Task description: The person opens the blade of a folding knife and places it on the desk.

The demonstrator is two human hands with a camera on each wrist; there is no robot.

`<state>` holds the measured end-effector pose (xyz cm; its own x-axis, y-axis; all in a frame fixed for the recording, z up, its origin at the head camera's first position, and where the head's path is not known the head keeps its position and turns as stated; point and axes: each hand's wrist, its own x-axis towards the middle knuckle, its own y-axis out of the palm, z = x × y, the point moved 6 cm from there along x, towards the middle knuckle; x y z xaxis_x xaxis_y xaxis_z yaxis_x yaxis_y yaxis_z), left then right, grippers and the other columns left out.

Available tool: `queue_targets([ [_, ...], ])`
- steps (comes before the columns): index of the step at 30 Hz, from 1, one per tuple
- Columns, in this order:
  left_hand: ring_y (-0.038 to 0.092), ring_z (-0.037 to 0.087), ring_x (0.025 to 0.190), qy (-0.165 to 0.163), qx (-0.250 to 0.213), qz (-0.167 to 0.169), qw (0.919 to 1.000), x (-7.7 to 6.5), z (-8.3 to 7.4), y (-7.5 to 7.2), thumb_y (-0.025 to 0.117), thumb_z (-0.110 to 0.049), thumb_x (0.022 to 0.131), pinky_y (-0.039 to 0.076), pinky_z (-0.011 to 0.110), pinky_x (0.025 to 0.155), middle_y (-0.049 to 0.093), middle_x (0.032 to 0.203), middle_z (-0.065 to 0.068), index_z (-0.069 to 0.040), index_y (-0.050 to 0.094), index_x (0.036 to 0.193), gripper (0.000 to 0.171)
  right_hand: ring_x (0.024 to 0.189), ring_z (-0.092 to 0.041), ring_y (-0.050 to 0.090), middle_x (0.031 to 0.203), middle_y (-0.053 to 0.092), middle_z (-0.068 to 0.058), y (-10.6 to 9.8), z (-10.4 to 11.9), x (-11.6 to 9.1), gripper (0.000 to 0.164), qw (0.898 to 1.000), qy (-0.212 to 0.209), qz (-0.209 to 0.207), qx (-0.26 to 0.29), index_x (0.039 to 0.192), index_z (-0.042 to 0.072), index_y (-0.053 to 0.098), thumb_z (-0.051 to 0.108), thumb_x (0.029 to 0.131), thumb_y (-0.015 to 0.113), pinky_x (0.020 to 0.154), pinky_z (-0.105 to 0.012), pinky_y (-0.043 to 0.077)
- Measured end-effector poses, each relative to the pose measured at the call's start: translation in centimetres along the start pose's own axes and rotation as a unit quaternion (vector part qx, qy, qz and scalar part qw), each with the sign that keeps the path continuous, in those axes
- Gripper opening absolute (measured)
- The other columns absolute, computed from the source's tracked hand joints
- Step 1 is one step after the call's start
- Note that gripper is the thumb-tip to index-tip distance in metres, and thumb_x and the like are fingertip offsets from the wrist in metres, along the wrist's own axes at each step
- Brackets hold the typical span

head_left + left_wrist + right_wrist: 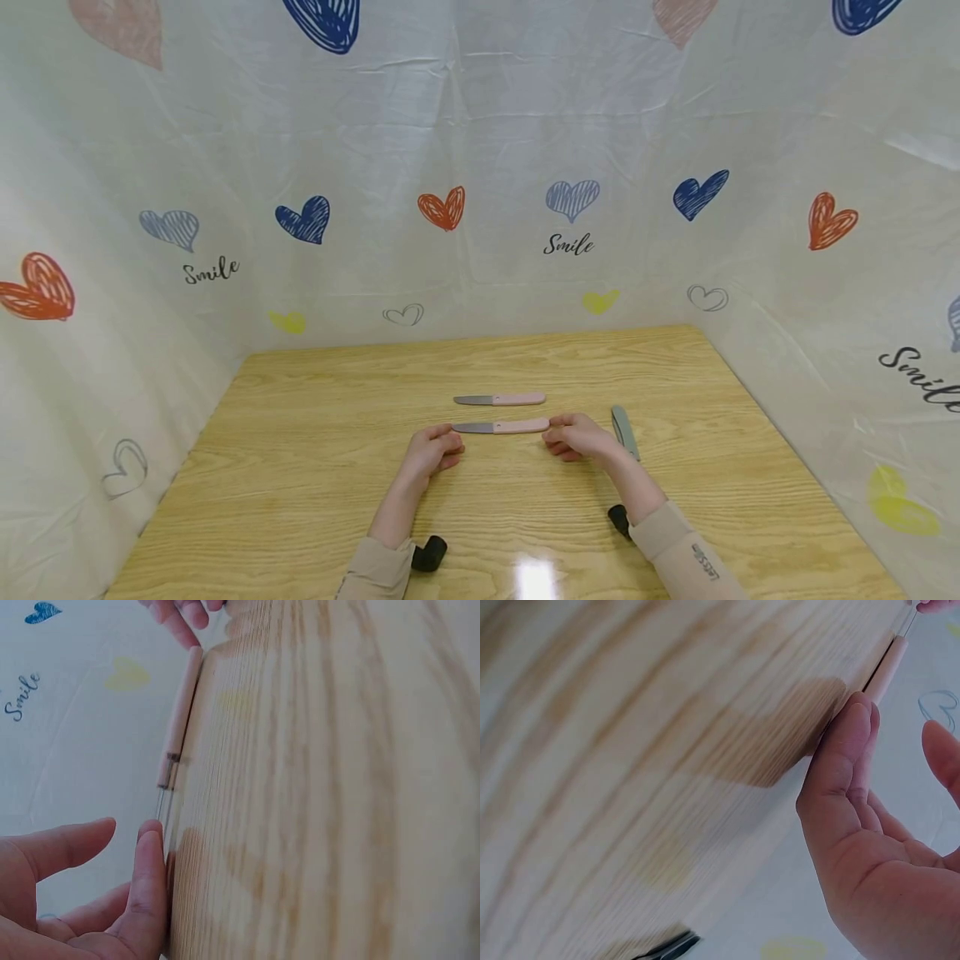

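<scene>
Two small knives with pale pink handles and grey blades lie one behind the other on the wooden table, blades to the left. At the blade tip of the nearer knife [521, 426] are the fingertips of my left hand [428, 452]. My right hand [579, 438] has its fingertips at the handle end of that same knife. Both thumbs stand apart from the fingers in the wrist views, and the fingers of the right hand [889, 847] are fairly straight. The farther knife [517, 399] lies parallel just behind, untouched.
A grey-green handled tool [623, 429] lies beside my right wrist, partly hidden by the forearm. Black wrist mounts [430, 553] sit at both sleeves. White cloth [495, 125] printed with hearts hangs behind the table [315, 433] and along its sides.
</scene>
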<state>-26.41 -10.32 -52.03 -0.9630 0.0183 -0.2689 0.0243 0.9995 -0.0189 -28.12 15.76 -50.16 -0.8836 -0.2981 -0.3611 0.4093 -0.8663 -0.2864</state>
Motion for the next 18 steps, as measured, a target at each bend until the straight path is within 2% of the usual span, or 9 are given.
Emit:
queue_targets([
  [3, 0.066, 0.016, 0.089, -0.006, 0.002, -0.002, 1.0000, 0.06, 0.01, -0.01, 0.057, -0.001, 0.093, 0.059, 0.030, 0.076, 0.061, 0.118, 0.029, 0.019, 0.039, 0.138, 0.052, 0.091, -0.020, 0.065, 0.105, 0.067, -0.017, -0.07, 0.28, -0.13, 0.064, 1.000, -0.011, 0.007, 0.000, 0.139, -0.019, 0.035, 0.020, 0.095, 0.061, 0.073, -0.029, 0.056],
  [10, 0.066, 0.015, 0.086, -0.024, -0.012, -0.001, 0.9996, 0.06, -0.13, -0.09, 0.060, -0.002, 0.093, 0.059, 0.030, 0.077, 0.055, 0.128, 0.031, 0.016, 0.036, 0.141, 0.057, 0.092, -0.024, 0.065, 0.113, 0.065, -0.020, -0.22, 0.18, 0.05, 0.059, 1.000, 0.005, -0.019, 0.021, 0.141, -0.016, 0.035, 0.014, 0.096, 0.057, 0.075, -0.033, 0.056],
  [18, 0.066, 0.015, 0.080, -0.029, -0.016, 0.000, 0.9995, -0.26, -0.54, -0.05, 0.060, -0.003, 0.093, 0.060, 0.031, 0.074, 0.062, 0.115, 0.027, 0.014, 0.035, 0.142, 0.058, 0.091, -0.023, 0.065, 0.115, 0.064, -0.022, -0.50, 0.24, -0.33, 0.057, 0.999, -0.004, -0.027, 0.032, 0.141, -0.016, 0.035, 0.013, 0.097, 0.056, 0.074, -0.034, 0.057],
])
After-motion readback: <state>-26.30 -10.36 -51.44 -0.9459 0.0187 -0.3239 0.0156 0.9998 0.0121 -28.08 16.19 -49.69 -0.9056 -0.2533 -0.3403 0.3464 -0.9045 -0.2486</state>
